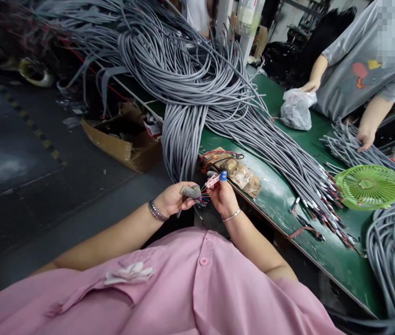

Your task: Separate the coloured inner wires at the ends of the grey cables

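Just in front of my body, my left hand [176, 197] is closed around the end of a grey cable, with a grey cover on the thumb. Thin coloured wires [203, 197] fan out from it towards the other hand. My right hand [223, 197], blue wrapping [223, 176] on its thumb, pinches a small pink piece [212, 180] at the wires. Whether that piece is a tool or a connector I cannot tell. Fingers hide part of both held things. Behind the hands, a large bundle of grey cables [183, 135] hangs over the table edge.
On the green table [274, 218] lie a worn taped block [241, 172], cable ends with stripped wires [326, 190] and a green fan [368, 186]. A co-worker's hand [311, 87] holds a plastic bag [298, 109]; the other touches cables. A cardboard box [128, 149] stands left.
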